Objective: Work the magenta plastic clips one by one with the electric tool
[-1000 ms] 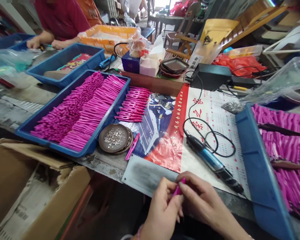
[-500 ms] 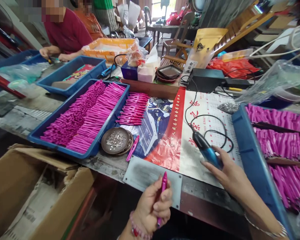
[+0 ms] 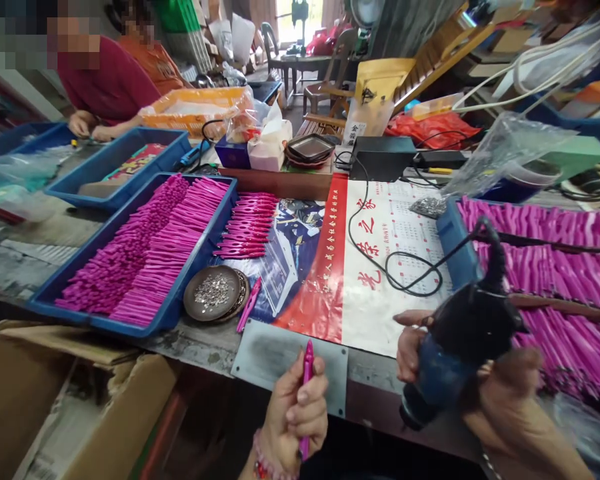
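Note:
My left hand is closed around a slim pink plastic piece, its pointed end up, above the front edge of the bench. My right hand is wrapped round a blue and black corded electric screwdriver, blurred by motion, its tip pointing down toward me. Behind my left hand a grey metal plate is fixed at the bench edge. One loose pink piece lies beside a brown dish of small shiny metal bits. A row of pink pieces lies beyond.
A blue tray of pink pieces stands at left, another blue tray at right. The screwdriver's black cord loops over a calendar sheet. A cardboard box sits lower left. Two people sit across the bench.
My right hand has lifted the electric screwdriver off the calendar sheet, brought it nearer and turned its tip downward. My left hand still holds the pink piece. The view has shifted right.

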Demonstrator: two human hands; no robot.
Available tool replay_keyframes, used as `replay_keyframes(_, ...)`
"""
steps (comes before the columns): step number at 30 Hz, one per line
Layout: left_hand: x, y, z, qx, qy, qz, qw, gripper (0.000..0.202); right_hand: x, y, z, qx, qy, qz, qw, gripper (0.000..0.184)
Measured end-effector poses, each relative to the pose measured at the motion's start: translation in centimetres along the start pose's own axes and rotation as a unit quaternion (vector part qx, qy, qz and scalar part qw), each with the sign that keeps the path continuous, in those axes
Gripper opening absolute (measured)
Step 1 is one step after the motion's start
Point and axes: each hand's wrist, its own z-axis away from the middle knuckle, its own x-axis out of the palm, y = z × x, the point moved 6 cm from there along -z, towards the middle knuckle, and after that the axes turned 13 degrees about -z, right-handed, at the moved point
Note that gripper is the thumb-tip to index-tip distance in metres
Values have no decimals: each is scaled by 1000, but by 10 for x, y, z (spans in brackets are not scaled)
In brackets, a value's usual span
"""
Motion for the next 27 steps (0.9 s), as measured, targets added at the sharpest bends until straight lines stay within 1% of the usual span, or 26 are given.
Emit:
replay_keyframes(3,1,-1,2,14,-5,-14,1000,21,1,15,5,98,13,-121,988,64)
replay_keyframes(5,0,-1,3,19,-1,-17,1000,22,0,19,8,120,16,-139,983,59)
replay_keyframes(8,0,-2,5,19,1,-15,1000,23,2,19,12,121,-13,-148,982,57)
replay_keyframes(9,0,-3,6,19,-2,-14,1000,23,3,18,13,112,-19,-152,982,56)
replay_keyframes(11,0,-3,6,21,-10,-17,1000,24,3,16,13,91,-7,-160,983,53)
replay_keyframes(15,-2,-4,6,29,-17,-45,998,25,1,9,12,54,55,-174,982,45)
replay_keyframes(17,-4,-4,7,33,-3,-62,998,24,0,7,9,48,67,-178,980,49)
replay_keyframes(19,-7,-2,8,49,27,-92,994,24,2,4,5,23,60,-169,984,55)
replay_keyframes(21,-11,3,11,81,69,-133,985,26,4,-2,1,-23,65,-144,987,54)
replay_keyframes(24,-17,7,15,109,127,-183,969,28,11,-11,-4,-101,127,-113,980,33)
replay_keyframes(25,-19,7,15,108,138,-191,966,29,15,-15,-7,-133,143,-109,975,27)
replay_keyframes(27,-21,6,13,102,142,-198,964,29,28,-21,-14,-207,145,-108,961,23)
